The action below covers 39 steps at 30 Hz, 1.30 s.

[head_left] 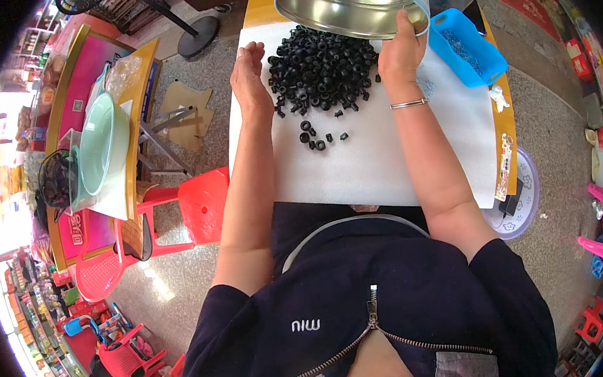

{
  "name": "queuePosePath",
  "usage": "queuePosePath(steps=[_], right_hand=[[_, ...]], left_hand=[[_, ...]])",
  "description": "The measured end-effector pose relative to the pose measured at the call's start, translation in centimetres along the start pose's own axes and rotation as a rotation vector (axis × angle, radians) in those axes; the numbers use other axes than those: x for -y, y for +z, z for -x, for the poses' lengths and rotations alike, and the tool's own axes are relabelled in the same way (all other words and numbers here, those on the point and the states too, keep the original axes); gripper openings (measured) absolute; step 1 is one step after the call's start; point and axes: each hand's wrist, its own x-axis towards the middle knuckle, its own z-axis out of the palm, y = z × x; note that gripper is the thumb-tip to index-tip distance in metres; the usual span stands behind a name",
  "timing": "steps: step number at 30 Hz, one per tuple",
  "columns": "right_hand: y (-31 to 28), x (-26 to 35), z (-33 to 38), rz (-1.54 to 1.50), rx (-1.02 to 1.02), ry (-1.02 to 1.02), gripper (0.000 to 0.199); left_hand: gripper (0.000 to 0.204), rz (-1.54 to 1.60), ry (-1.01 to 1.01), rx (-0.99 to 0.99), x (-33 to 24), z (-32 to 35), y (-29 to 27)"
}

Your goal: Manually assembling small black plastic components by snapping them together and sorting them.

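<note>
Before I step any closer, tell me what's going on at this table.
The person's right hand holds a round metal tin by its rim, tipped on its side at the far end of a heap of small black parts. The left hand is open at the heap's left side, holding nothing. A few loose black parts lie nearer the person on the white sheet. A blue bin sits to the right.

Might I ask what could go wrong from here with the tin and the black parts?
The tin, with only the right hand visibly on its rim, might slip. The loose black parts could scatter if bumped by the left hand beside them. The blue tray, close to the tin, might get knocked, spilling its contents.
</note>
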Motion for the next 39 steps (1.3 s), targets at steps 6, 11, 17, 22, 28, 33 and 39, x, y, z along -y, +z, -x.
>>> queuePosePath(steps=[6,11,17,22,28,33,39], right_hand=[[0.3,0.0,0.2,-0.031,-0.026,0.081,0.035],[1.0,0.8,1.0,-0.008,0.094,0.198,0.039],[2.3,0.2,2.4,0.45,0.566,-0.036,0.078],[2.0,0.2,2.7,0.622,0.594,-0.062,0.064],[2.5,0.0,3.9,0.671,0.505,0.062,0.016],[1.5,-0.1,3.2,0.64,0.463,0.119,0.016],[2.2,0.3,3.3,0.547,0.403,0.148,0.015]], left_hand=[[0.06,-0.142,0.145,0.224,-3.0,0.9,0.7],[0.063,-0.296,0.255,0.358,-5.1,1.6,3.3],[0.034,-0.097,0.125,0.08,-5.1,-3.8,0.7],[0.037,0.023,-0.084,0.033,-7.0,-8.2,-1.6],[0.036,0.082,-0.22,0.278,0.2,-20.5,-6.6],[0.032,-0.188,-0.171,0.453,1.8,-20.2,-0.4],[0.031,-0.355,-0.202,0.454,3.0,-21.1,1.0]])
